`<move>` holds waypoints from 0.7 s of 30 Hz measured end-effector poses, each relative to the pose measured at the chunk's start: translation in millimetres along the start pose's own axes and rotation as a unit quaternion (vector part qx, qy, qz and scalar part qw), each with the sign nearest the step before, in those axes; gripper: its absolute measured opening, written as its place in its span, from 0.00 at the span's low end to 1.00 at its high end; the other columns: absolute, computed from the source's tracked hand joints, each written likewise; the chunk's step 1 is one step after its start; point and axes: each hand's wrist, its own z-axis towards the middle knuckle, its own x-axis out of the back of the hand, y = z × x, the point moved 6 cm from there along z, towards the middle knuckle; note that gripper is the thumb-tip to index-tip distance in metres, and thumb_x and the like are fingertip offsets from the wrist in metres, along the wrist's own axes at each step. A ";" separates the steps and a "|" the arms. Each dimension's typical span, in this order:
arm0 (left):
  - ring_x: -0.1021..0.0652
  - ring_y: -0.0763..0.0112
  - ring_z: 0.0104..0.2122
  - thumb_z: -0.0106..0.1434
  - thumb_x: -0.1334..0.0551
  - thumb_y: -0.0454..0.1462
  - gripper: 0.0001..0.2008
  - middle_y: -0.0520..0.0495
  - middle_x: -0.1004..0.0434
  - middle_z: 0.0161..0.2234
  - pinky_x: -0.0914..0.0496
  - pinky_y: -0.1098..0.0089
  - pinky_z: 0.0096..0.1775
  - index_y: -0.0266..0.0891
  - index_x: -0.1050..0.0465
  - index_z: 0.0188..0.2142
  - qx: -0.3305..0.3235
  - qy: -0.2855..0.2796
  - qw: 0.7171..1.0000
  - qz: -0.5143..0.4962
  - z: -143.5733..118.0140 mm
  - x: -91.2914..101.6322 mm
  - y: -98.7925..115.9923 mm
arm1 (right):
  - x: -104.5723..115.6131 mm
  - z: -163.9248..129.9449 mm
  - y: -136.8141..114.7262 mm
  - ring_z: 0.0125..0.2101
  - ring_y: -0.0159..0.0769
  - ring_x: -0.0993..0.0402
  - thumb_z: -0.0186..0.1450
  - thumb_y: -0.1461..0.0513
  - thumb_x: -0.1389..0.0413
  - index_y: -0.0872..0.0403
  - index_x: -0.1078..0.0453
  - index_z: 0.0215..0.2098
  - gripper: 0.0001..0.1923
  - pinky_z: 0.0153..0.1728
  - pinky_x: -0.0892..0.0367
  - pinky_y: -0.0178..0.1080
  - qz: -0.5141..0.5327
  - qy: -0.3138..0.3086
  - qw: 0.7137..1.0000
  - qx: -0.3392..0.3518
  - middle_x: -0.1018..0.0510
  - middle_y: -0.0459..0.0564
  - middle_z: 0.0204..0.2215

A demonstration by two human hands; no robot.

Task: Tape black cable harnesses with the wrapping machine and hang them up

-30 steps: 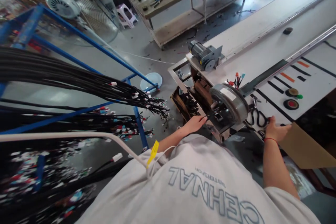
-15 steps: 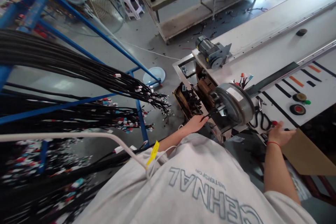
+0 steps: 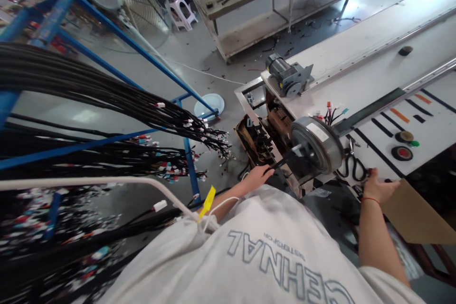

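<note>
My left hand (image 3: 257, 178) is closed on a black cable (image 3: 280, 164) at the left side of a round tape-winding wheel (image 3: 315, 145). The cable's other end disappears into the dark opening by the wheel. At the bench's front edge, my right hand (image 3: 379, 189) touches or nearly touches a small red knob (image 3: 371, 170), its thumb stretched out to the right. A pair of black-handled scissors (image 3: 352, 165) lies just left of that hand.
On the left, a blue rack (image 3: 194, 166) carries thick bundles of black cables (image 3: 107, 90) with connectors. The white bench (image 3: 432, 128) bears black and orange strips and tape rolls (image 3: 402, 153). A motor (image 3: 287, 73) sits behind the wheel; brown cardboard (image 3: 416, 213) stands at right.
My left hand has drawn back to the left, away from the wheel, with the cable. My right hand has shifted slightly, its fingers now partly covering the red knob.
</note>
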 end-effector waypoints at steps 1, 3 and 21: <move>0.24 0.67 0.33 0.72 0.51 0.46 0.19 0.46 0.23 0.32 0.33 0.70 0.39 0.37 0.27 0.36 -0.002 0.009 1.000 -0.008 2.1 -0.6 2.9 | 2.6 -1.6 0.4 0.57 0.63 0.37 0.64 0.44 0.46 0.66 0.48 0.62 0.42 0.55 0.37 0.51 0.011 0.005 1.000 -0.026 0.35 0.77 0.54; 0.23 0.67 0.35 0.72 0.51 0.45 0.19 0.46 0.22 0.33 0.33 0.70 0.40 0.37 0.27 0.36 -0.004 0.022 0.999 -0.025 7.1 -1.2 9.0 | 6.2 -3.8 -2.3 0.57 0.61 0.36 0.63 0.44 0.45 0.66 0.46 0.62 0.42 0.56 0.36 0.49 0.026 0.008 0.999 -0.034 0.34 0.75 0.55; 0.25 0.67 0.32 0.74 0.57 0.43 0.22 0.46 0.25 0.29 0.32 0.68 0.39 0.37 0.28 0.34 -0.035 0.028 0.999 -0.025 45.7 -15.6 26.3 | 5.5 -5.9 -0.6 0.60 0.61 0.41 0.66 0.44 0.50 0.64 0.52 0.66 0.41 0.59 0.39 0.52 0.012 0.003 0.999 -0.049 0.39 0.76 0.59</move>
